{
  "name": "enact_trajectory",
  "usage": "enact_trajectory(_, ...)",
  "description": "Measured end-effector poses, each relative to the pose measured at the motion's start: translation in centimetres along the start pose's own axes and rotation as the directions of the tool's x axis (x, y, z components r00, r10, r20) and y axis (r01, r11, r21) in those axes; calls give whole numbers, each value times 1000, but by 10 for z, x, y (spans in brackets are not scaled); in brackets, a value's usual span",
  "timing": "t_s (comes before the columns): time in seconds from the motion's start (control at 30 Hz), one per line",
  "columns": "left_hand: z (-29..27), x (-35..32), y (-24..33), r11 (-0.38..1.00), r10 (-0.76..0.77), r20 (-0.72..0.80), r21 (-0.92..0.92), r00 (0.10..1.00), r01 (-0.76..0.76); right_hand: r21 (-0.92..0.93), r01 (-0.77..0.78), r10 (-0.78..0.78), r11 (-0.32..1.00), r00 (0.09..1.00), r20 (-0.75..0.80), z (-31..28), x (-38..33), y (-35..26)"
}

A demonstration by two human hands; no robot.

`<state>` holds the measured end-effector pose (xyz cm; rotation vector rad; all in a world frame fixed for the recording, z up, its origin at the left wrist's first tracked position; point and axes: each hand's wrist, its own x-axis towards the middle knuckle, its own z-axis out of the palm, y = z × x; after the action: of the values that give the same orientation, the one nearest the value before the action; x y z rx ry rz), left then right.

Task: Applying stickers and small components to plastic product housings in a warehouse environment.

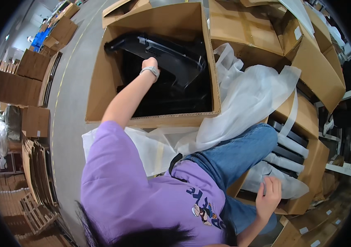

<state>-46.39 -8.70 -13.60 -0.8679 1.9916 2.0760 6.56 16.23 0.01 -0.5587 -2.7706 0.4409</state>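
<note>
Work stood partway through, judging from how things lay. One long black moulded part (159, 51) sat tilted inside the big open carton (101, 82), leaning across other dark pieces at the bottom, and the carton looked far from full. Beside the person's right knee a second carton (307, 164) held a row of similar dark parts, some bare and some in white foam sleeves (284, 162), so several evidently remained to be handled. Loose white foam wrapping (245, 99) lay heaped between the two cartons, which suggested that a number of parts had already been stripped.

The left hand (150, 64) reached forward with the arm nearly straight, deep in the big carton, resting against the near edge of the tilted black part; a pale band circled the wrist. Its fingers were turned away and hidden, so whether they gripped the part or only pressed on it could not be told. The right hand (269, 194) hung low at the person's side, fingers spread fairly wide, holding nothing, its tips touching a white-sleeved part (282, 185) at the front of the second carton.
</note>
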Motion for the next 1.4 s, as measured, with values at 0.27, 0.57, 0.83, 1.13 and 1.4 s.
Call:
enact_trajectory(0.27,54,94,-21,939,-234,52,-247,971,239,43,-194,190,980,978,90,32,-36,13)
enact_trajectory(0.57,59,51,-39,986,-55,18,-155,998,58,78,-175,163,981,976,141,44,-9,1)
enact_trajectory(0.83,93,33,-22,996,-33,-211,-83,977,16,137,-173,151,975,976,157,58,5,-10)
enact_trajectory(1.13,101,115,-28,954,-296,203,11,934,300,117,-255,235,960,958,166,66,-13,-8)
enact_trajectory(1.4,129,121,-35,917,-383,346,30,857,397,149,-282,257,948,952,165,71,-18,-7)
